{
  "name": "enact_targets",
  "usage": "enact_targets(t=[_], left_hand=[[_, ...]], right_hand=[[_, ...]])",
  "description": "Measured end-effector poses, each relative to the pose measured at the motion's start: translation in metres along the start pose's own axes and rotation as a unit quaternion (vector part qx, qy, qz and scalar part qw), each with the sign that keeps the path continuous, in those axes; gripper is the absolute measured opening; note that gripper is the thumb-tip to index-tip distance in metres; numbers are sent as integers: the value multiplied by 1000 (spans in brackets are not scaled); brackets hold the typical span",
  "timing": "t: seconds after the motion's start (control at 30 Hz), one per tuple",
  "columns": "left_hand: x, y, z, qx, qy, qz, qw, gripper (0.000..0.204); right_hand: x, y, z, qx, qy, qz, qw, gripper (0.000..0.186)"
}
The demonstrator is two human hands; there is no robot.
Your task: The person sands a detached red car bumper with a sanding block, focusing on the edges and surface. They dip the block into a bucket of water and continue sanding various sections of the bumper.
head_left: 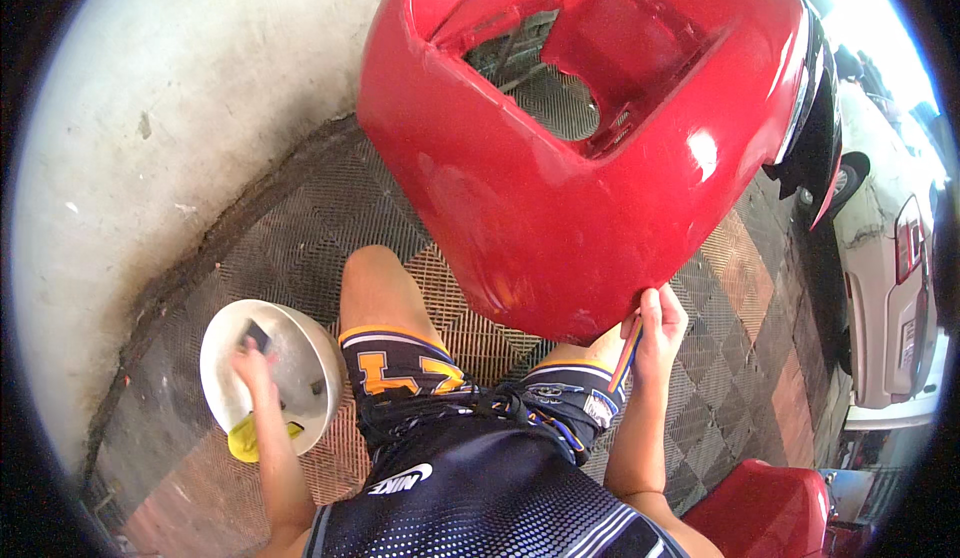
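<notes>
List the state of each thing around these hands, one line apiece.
Red bumper: glossy, with a large opening.
White bucket: open-topped, on the floor tiles.
Yellow cloth: draped over the bucket's rim.
Dark pad: held, at the bucket's mouth.
Left grip: closed on the pad, blurred.
Right grip: at the bumper's lower edge; firmness unclear.

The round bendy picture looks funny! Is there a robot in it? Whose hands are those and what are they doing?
No robot here: just a person's own two bare hands. The only picture comes from a camera on their head, looking down; its wide fisheye lens makes straight edges bend. The left hand, a bit blurry, holds a small dark block at a white bucket on the tiled floor. A yellow thing lies over the rim. The right hand is at the lower edge of a big red car part; I can't tell whether it grips anything.
</notes>
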State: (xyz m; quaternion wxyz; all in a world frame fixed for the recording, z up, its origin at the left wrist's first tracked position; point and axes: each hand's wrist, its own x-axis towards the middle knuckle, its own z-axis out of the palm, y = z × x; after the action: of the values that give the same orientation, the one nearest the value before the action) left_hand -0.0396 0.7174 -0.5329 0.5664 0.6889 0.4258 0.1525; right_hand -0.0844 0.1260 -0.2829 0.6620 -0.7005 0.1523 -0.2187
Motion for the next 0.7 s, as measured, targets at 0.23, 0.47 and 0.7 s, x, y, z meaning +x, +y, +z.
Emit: enact_targets(t=[0.23,0.47,0.7], left_hand=[[53,146,0,-341,8,26,940,19],[9,124,57,-309,-15,194,931,27],[-324,266,200,-144,-344,678,634,75]], right_hand=[[1,13,4,-26,-29,-43,998,24],[4,8,5,22,-96,6,995,22],[0,2,10,20,-80,-4,997,17]])
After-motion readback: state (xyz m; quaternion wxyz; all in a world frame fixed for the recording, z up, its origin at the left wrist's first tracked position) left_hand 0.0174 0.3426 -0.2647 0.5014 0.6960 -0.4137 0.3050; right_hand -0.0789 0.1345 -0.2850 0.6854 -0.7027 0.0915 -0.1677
